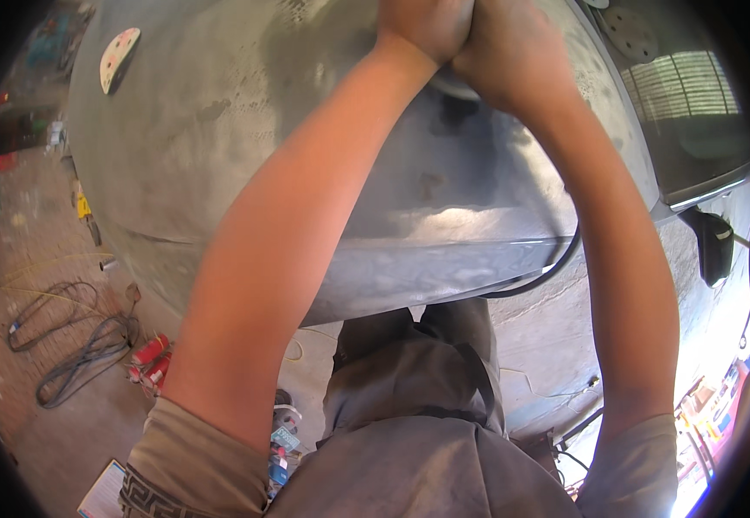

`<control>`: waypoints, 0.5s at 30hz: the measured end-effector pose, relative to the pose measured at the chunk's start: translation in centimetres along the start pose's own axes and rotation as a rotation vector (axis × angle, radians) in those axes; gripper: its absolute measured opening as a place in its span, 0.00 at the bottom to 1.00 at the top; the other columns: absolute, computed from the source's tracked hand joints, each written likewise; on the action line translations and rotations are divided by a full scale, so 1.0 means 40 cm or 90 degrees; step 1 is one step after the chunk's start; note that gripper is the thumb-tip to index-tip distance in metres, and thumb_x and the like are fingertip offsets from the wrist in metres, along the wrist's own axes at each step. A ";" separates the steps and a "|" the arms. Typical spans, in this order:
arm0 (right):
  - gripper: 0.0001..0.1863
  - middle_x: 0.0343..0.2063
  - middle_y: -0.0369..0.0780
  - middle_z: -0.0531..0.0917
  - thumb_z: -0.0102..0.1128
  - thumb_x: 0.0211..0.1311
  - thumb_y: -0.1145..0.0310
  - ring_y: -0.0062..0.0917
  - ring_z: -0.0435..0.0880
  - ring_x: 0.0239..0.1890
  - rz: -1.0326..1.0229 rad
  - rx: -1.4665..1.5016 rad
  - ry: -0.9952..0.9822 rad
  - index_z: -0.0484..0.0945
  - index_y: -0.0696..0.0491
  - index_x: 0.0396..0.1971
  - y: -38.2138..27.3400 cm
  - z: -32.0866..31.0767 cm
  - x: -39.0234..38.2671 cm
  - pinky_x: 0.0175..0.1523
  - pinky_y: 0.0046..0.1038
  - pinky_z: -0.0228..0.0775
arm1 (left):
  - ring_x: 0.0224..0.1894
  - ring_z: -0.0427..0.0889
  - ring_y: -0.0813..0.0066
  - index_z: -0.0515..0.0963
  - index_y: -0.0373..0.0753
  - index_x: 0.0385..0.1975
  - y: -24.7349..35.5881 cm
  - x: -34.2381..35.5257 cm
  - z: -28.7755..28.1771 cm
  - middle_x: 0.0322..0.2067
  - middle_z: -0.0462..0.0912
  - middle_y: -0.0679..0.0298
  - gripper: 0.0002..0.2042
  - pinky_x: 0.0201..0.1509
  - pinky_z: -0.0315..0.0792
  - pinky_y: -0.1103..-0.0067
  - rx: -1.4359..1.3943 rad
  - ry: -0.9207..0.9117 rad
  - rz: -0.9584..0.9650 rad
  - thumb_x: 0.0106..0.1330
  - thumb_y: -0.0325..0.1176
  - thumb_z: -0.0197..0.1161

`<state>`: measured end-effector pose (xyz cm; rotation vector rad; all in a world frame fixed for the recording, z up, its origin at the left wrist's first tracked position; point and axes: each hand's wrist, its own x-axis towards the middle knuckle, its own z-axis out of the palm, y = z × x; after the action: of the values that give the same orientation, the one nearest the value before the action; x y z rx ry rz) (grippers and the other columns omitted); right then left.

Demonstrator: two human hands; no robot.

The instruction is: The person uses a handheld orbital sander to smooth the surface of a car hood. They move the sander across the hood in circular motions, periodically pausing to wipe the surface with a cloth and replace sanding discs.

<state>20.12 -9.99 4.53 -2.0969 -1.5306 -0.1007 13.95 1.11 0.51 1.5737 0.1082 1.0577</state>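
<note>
Both my arms reach up to the top edge over a car hood (245, 112) with a dull, patchy grey, sanded-looking surface. My left hand (427, 26) and my right hand (513, 56) are closed side by side, touching each other. They cover most of what they hold; just a rounded grey edge (454, 86) shows below them, against the hood. A black hose or cord (534, 283) bends out from behind my right forearm and hangs over the hood's near edge. A folded sanding disc (119, 60) with holes lies on the hood at the left.
Another perforated disc (629, 34) is on the windshield (681, 112), right. A black side mirror (710, 246) juts out below it. On the floor at left are coiled cables (90, 358), red cylindrical items (150, 354) and a yellow tool (82, 205). Cluttered goods (712, 414) stand lower right.
</note>
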 end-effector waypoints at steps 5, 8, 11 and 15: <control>0.19 0.48 0.46 0.89 0.70 0.53 0.74 0.51 0.87 0.51 0.011 -0.062 -0.039 0.83 0.54 0.47 -0.039 0.023 -0.119 0.55 0.48 0.82 | 0.36 0.88 0.71 0.88 0.26 0.36 0.015 -0.125 0.002 0.31 0.92 0.51 0.18 0.44 0.80 0.72 -0.002 0.055 -0.002 0.76 0.32 0.53; 0.19 0.48 0.45 0.88 0.70 0.52 0.73 0.49 0.87 0.51 0.014 -0.032 -0.063 0.84 0.53 0.47 -0.064 0.006 -0.126 0.55 0.47 0.82 | 0.36 0.88 0.71 0.88 0.26 0.38 0.033 -0.160 0.016 0.31 0.91 0.48 0.17 0.45 0.81 0.71 0.034 0.141 -0.014 0.76 0.31 0.53; 0.19 0.47 0.48 0.89 0.71 0.53 0.70 0.50 0.87 0.51 0.014 -0.073 -0.101 0.83 0.54 0.48 -0.027 -0.001 -0.059 0.54 0.48 0.82 | 0.38 0.90 0.69 0.88 0.26 0.40 0.050 -0.083 -0.014 0.32 0.92 0.47 0.18 0.47 0.81 0.71 0.089 0.039 -0.121 0.76 0.32 0.53; 0.16 0.44 0.47 0.89 0.71 0.51 0.74 0.49 0.88 0.48 0.022 -0.107 -0.166 0.84 0.55 0.43 -0.072 -0.024 -0.044 0.51 0.47 0.83 | 0.25 0.87 0.51 0.87 0.30 0.29 0.024 -0.092 -0.010 0.24 0.87 0.45 0.15 0.33 0.78 0.64 0.233 0.148 -0.083 0.70 0.34 0.58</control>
<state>17.14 -11.33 5.80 -2.3424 -1.6853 0.0623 11.10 -1.08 -0.76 1.7339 0.5828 1.1592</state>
